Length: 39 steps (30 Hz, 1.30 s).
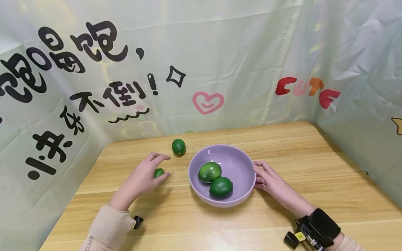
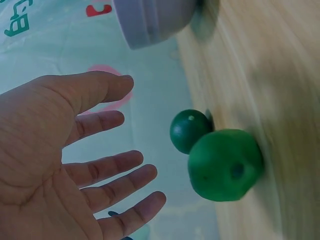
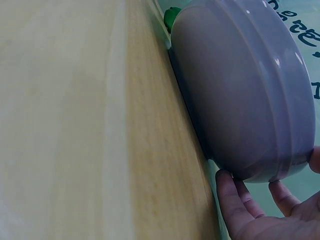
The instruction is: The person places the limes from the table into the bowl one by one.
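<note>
A purple bowl (image 1: 243, 197) stands on the table with two green limes inside, one lime (image 1: 209, 172) leaning against the other lime (image 1: 221, 187). My right hand (image 1: 267, 177) holds the bowl at its right side; in the right wrist view, fingertips (image 3: 226, 187) meet its lower wall and the thumb is at the rim. Left of the bowl, my left hand (image 1: 147, 176) hovers with thumb and fingers spread around a nearby lime (image 2: 225, 165), partly hidden by the hand from above. Nothing is in the left palm. Farther back lies another lime (image 1: 178, 147).
The wooden table (image 1: 314, 167) reaches back to a pale printed curtain (image 1: 245, 69) that closes off the rear and both sides. A black strap with a small device (image 1: 317, 226) is worn on the right wrist.
</note>
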Motion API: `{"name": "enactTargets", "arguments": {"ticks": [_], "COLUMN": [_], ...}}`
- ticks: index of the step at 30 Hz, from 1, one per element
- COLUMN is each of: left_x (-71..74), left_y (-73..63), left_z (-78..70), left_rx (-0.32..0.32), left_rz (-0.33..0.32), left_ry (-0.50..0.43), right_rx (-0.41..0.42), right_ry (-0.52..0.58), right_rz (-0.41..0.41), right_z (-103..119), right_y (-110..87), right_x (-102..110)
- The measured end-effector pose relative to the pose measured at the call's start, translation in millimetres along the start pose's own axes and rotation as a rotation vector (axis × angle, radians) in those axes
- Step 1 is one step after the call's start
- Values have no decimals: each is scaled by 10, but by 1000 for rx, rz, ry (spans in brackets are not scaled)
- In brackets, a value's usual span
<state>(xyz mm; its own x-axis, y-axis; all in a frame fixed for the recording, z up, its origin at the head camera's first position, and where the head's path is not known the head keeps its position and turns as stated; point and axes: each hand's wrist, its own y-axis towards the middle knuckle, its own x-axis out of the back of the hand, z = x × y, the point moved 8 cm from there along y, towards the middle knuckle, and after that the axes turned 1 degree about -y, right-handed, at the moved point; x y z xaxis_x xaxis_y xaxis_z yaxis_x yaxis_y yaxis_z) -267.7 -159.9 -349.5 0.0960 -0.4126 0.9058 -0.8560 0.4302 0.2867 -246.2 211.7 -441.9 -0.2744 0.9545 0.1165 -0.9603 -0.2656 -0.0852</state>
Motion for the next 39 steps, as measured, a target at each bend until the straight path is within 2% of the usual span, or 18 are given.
{"name": "enactTargets", "arguments": {"ticks": [12,21,39], "left_x": [-88,-194,-281], "left_y": [-110,-203,-259], "left_z": [177,280,302], "left_rx": [72,98,127], "left_rz": [31,48,65], "left_ry": [3,34,30], "right_rx": [-1,-6,-8], "right_ry": [-1,-9,-4], "right_rz": [2,3,7], "right_z": [-15,-15,-11], "right_y": [1,0,1], "right_x": [5,6,8]}}
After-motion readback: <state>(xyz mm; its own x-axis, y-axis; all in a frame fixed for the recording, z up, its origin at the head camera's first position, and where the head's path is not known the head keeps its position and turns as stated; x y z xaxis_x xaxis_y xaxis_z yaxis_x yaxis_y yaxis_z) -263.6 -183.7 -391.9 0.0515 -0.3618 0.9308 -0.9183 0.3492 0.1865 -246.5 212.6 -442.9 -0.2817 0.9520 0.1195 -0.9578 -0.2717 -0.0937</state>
